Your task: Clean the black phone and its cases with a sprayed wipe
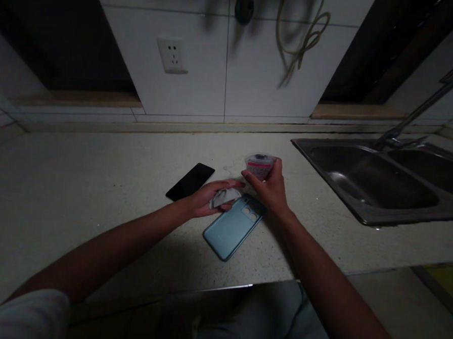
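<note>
My left hand (pixel 206 198), palm turned up and fingers curled, holds a crumpled whitish piece (pixel 225 197) with a jagged edge; its material is unclear. My right hand (pixel 273 187) pinches a small clear zip bag (pixel 260 166) with a pink-red stripe along it, held above the counter. What lies inside the bag is too dark to make out. Below and between my hands, a light-blue phone case (pixel 231 229) rests on the counter, its camera cutouts toward the upper right. A black phone (pixel 191 182) lies dark screen up, just behind my left wrist.
The speckled pale counter (pixel 138 256) runs along a tiled wall. At the right is a steel double sink (pixel 366 177) with a faucet (pixel 393 140). A wall socket (pixel 172 56) and a looped pale cord (pixel 303 49) are on the tiles.
</note>
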`<state>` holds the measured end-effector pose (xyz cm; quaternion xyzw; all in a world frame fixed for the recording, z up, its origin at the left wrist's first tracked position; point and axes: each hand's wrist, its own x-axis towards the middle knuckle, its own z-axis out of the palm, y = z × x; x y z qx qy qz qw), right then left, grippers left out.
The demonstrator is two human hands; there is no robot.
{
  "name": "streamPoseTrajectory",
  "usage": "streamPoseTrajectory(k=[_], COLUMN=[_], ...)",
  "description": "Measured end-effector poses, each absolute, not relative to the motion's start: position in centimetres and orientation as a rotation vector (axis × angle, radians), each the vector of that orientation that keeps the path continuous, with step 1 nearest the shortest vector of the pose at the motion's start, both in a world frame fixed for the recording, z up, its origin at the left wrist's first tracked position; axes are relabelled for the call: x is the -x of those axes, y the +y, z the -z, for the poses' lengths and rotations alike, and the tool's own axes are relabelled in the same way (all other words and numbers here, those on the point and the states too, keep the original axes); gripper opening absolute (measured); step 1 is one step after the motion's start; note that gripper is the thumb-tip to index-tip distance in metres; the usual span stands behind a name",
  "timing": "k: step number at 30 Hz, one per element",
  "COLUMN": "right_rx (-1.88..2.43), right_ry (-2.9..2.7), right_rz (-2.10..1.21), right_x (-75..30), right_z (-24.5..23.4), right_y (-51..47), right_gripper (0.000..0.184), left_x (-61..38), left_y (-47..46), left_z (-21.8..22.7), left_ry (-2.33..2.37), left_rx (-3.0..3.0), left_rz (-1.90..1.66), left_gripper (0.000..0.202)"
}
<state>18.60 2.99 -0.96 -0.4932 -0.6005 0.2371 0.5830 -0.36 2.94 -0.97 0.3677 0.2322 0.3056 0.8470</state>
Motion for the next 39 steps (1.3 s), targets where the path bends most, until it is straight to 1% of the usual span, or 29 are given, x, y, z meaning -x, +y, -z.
streamPoseTrajectory(k=[10, 35, 39], right_rx=[1.169, 1.150, 1.154], right_ry=[-1.374, -1.404, -1.399], right_rz=[-0.579, -0.555, -0.565], right_x=[-18.44, -18.65, -18.64], right_z=[0.61, 0.95, 0.88], right_y=[2.82, 3.02, 2.99], right_gripper=[0.059, 0.058, 0.058], left_x=[0.42, 0.29, 0.36], left_y=[2.87, 2.78, 2.81], left_z=[0.85, 0.46, 0.51], left_ry=[0.504, 0.504, 0.510], left_rx=[-0.771, -0.766, -0.779], left_rz=[-0.646, -0.634, -0.632], left_gripper=[0.022, 0.017, 0.020])
